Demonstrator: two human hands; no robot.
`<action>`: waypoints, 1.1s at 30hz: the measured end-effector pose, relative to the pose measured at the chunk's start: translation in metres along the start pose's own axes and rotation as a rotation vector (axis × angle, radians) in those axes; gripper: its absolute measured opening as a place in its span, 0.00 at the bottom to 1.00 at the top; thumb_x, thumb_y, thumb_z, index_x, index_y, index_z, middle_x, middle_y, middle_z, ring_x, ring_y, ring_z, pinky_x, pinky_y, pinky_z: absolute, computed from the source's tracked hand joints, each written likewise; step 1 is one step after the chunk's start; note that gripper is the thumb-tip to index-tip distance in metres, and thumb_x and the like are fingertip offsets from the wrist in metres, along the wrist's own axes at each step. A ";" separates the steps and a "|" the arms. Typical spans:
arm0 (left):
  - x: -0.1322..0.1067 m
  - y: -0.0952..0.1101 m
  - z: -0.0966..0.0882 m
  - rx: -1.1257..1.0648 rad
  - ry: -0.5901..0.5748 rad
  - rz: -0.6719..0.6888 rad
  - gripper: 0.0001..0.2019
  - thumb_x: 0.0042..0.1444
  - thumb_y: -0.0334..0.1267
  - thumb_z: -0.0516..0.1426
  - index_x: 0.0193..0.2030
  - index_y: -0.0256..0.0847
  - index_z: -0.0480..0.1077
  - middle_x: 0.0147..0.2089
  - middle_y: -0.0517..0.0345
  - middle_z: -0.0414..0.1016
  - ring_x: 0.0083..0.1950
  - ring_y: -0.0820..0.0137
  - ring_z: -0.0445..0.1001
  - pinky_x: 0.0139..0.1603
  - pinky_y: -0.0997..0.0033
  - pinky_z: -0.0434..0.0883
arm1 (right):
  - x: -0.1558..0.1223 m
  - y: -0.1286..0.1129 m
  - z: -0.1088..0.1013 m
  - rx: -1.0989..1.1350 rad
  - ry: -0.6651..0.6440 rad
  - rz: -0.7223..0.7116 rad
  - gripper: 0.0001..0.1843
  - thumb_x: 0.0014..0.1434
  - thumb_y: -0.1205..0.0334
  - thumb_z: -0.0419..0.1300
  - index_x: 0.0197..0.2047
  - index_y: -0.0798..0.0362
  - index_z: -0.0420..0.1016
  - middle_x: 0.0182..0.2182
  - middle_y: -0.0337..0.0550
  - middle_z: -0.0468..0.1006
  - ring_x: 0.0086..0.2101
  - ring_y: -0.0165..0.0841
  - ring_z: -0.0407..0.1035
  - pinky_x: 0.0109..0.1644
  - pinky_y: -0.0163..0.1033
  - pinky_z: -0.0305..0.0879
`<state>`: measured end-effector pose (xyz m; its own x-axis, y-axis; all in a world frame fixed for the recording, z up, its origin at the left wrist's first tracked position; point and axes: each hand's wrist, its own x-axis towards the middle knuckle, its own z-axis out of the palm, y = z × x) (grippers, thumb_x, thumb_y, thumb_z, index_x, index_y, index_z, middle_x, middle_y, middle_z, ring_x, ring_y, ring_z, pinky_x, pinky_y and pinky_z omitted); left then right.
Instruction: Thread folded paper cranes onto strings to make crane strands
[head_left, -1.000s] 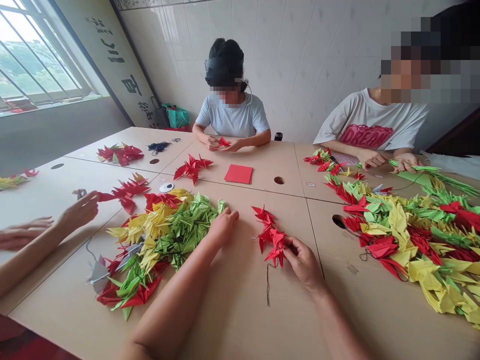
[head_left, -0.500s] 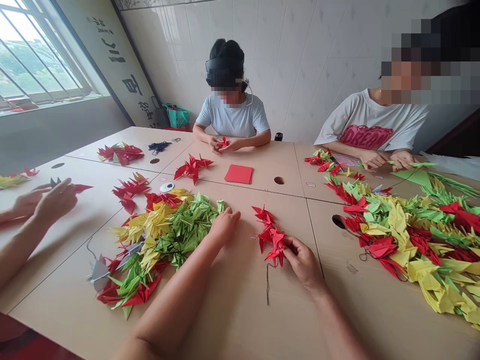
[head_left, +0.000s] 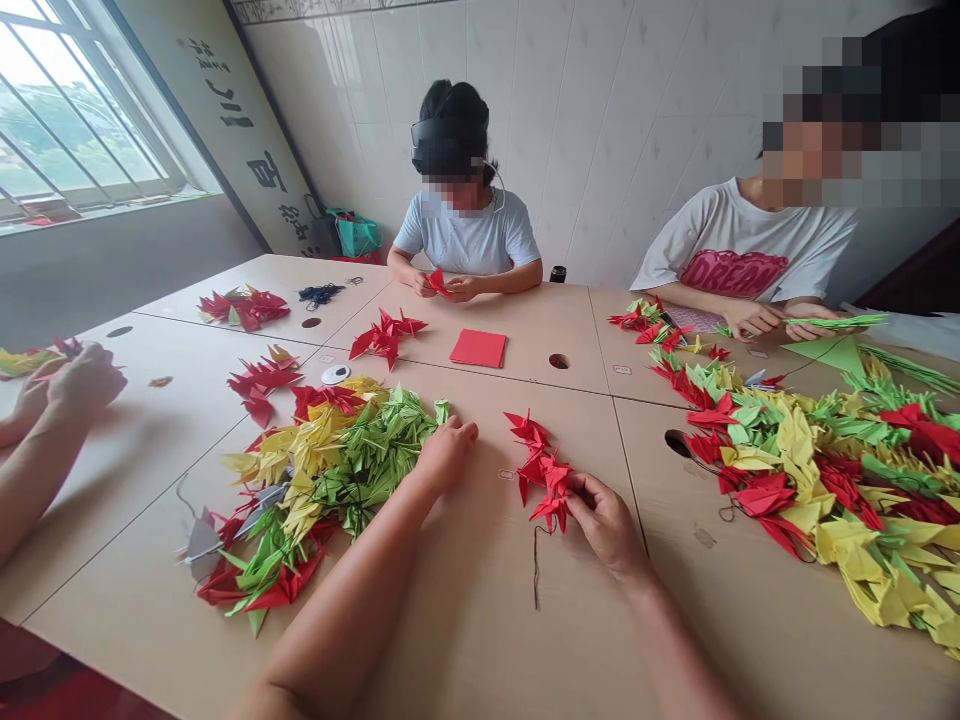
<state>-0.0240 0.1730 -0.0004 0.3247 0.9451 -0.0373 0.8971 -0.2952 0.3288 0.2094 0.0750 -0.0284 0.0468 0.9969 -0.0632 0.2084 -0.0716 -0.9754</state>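
Observation:
My right hand (head_left: 609,525) is closed, its thumb and fingers pinching the lowest crane of a short string of red paper cranes (head_left: 553,478) lying on the table. A dark thread (head_left: 536,570) trails from that string toward me. My left hand (head_left: 448,452) rests with curled fingers at the right edge of a pile of green paper cranes (head_left: 382,450). Its fingertips are hidden, so what they hold, if anything, I cannot make out. Yellow paper cranes (head_left: 307,445) and more red ones (head_left: 285,585) lie in the same heap, partly behind my left forearm.
A large heap of strung cranes (head_left: 817,480) covers the right side. Red paper squares (head_left: 478,348), a white round spool (head_left: 335,374) and dark thread (head_left: 321,295) lie farther back. The table (head_left: 480,600) has round holes. Three co-workers' hands handle paper around it, one pair (head_left: 79,385) at left.
My hands stay almost still. The co-worker's hands at left have drawn back to the left. Across from me, the red paper piece has turned in the person's fingers; at right, the green bundle has shifted slightly.

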 end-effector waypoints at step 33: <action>0.001 0.005 0.001 0.036 0.011 -0.047 0.09 0.58 0.32 0.45 0.33 0.42 0.64 0.39 0.55 0.64 0.41 0.66 0.66 0.29 0.73 0.57 | 0.000 0.000 0.000 -0.023 0.003 -0.009 0.13 0.56 0.50 0.57 0.34 0.52 0.71 0.30 0.42 0.73 0.31 0.33 0.65 0.35 0.35 0.62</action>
<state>-0.0188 0.1725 -0.0003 0.2791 0.9594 -0.0418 0.9216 -0.2553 0.2924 0.2093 0.0750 -0.0283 0.0482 0.9974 -0.0538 0.2314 -0.0636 -0.9708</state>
